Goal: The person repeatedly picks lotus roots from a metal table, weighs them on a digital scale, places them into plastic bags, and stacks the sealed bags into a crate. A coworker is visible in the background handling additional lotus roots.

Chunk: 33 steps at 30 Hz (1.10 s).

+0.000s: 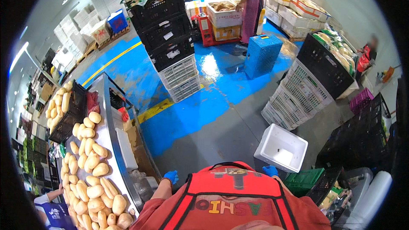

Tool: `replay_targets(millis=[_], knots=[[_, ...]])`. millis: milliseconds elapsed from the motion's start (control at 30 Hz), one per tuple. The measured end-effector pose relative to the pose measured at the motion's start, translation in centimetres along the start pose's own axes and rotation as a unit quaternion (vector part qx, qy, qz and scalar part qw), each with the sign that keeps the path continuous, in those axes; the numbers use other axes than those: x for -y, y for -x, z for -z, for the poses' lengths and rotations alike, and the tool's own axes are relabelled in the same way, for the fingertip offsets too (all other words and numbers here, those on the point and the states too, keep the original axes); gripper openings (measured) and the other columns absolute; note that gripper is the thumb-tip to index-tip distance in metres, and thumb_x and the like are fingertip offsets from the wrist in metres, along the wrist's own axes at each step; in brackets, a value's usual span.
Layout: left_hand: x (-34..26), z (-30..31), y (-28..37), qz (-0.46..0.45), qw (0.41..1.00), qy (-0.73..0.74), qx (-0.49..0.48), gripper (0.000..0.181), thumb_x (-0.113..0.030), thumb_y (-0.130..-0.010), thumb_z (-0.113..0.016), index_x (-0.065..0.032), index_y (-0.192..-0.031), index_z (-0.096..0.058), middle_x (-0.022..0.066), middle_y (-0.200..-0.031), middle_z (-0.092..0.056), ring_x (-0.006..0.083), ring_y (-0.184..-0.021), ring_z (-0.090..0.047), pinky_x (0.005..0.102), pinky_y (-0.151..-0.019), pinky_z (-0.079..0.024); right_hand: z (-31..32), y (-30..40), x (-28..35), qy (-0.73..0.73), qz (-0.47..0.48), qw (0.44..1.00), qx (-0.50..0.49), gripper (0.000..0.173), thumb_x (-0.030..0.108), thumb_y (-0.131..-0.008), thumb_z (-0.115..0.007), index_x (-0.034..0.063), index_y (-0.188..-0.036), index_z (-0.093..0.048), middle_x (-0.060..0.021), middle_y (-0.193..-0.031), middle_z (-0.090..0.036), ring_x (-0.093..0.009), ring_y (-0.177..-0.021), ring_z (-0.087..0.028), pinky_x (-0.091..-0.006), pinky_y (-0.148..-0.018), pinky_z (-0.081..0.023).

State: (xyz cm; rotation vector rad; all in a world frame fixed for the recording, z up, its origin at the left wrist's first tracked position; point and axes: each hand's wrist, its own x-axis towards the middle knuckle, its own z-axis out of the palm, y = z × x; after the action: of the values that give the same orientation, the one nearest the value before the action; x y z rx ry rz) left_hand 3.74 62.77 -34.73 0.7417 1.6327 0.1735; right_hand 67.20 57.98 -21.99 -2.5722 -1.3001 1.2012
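Note:
My left hand, in a blue glove, hangs low beside the steel table and holds nothing that I can see. On that table lie many pale yellow, oblong squashes, and a black crate of them stands at its far end. My right hand, gloved in blue too, is at the near edge of a white foam box; its fingers are partly hidden, and whether it grips the rim is unclear. The box looks empty apart from a small dark mark at its bottom.
Stacked black and white crates stand ahead; another stack leans at the right. A blue crate is on the floor. A person is at a foam box on a red pallet jack. Another person's arm reaches the table. A green crate is near my right.

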Motion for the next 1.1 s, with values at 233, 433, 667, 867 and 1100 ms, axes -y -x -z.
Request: replay_targets(millis=[233, 433, 667, 867, 1100], knots=[[5.3, -1.1, 0.6, 0.033, 0.998, 0.054, 0.002, 0.035, -0.037, -0.089, -0.037, -0.0100, -0.095, -0.059, 0.0107, -0.099, -0.061, 0.0296, -0.089, -0.058, 0.0418, -0.076, -0.045, -1.9, -9.5, 0.5, 0.172, 0.074, 0.970, 0.155, 0.039, 0.041, -0.078, -0.053, 0.0065, -0.093, -0.065, -0.0183, -0.093, -0.063, -0.032, -0.084, -0.062, -0.0402, -0.072, -0.049], [4.0, -4.9, 5.4, 0.157, 0.880, 0.443, -0.074, 0.027, -0.031, -0.091, -0.037, -0.0129, -0.088, -0.057, 0.0061, -0.090, -0.060, 0.0257, -0.081, -0.057, 0.0392, -0.072, -0.045, -0.6, -19.5, 7.7, 0.254, 0.190, 0.927, 0.200, 0.030, 0.035, -0.081, -0.053, 0.0094, -0.094, -0.064, -0.0155, -0.093, -0.064, -0.032, -0.083, -0.062, -0.0411, -0.068, -0.050], [-5.4, -8.5, 9.1, 0.050, 0.883, 0.457, -0.092, 0.022, -0.028, -0.091, -0.045, -0.0092, -0.089, -0.057, 0.0077, -0.086, -0.060, 0.0220, -0.077, -0.056, 0.0339, -0.072, -0.046, 3.9, -26.7, 21.6, -0.172, 0.010, 0.951, 0.256, 0.015, 0.019, -0.083, -0.053, 0.0092, -0.090, -0.061, -0.0096, -0.080, -0.061, -0.026, -0.062, -0.057, -0.0370, -0.051, -0.046], [-5.0, -8.8, 11.6, 0.025, 0.915, 0.289, -0.281, 0.035, -0.033, -0.084, -0.059, -0.0050, -0.104, -0.059, 0.0098, -0.092, -0.063, 0.0197, -0.081, -0.059, 0.0320, -0.072, -0.048, 3.5, -29.0, 31.8, -0.119, 0.041, 0.960, 0.250, 0.012, 0.017, -0.082, -0.053, 0.0085, -0.080, -0.060, -0.0081, -0.066, -0.058, -0.019, -0.048, -0.052, -0.0327, -0.042, -0.041], [-5.3, -1.1, 16.6, -0.013, 0.902, 0.211, -0.377, 0.042, -0.037, -0.082, -0.058, -0.0048, -0.109, -0.059, 0.0159, -0.109, -0.060, 0.0294, -0.103, -0.056, 0.0363, -0.087, -0.045, -3.5, -23.5, 38.7, -0.061, 0.079, 0.958, 0.269, 0.015, 0.020, -0.083, -0.052, 0.0077, -0.082, -0.060, -0.0080, -0.070, -0.058, -0.019, -0.053, -0.054, -0.0316, -0.047, -0.041]])
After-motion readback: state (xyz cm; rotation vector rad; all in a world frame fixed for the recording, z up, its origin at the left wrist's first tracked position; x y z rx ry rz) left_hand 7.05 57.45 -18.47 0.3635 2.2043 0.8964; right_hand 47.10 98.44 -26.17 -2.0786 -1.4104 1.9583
